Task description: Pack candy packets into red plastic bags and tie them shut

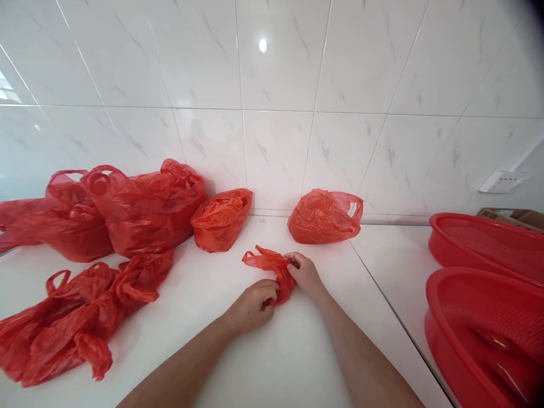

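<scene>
A small crumpled red plastic bag lies on the white table in front of me, its loose handles pointing to the back left. My left hand is closed on the bag's lower left side, with fingers curled inward. At the bag's upper right, my right hand pinches the plastic between thumb and fingers. What is inside the bag cannot be seen.
Filled red bags stand along the wall at the left, with a smaller one and another behind my hands. Crumpled red bags lie front left. Red plastic baskets stand at the right; a socket is on the tiled wall.
</scene>
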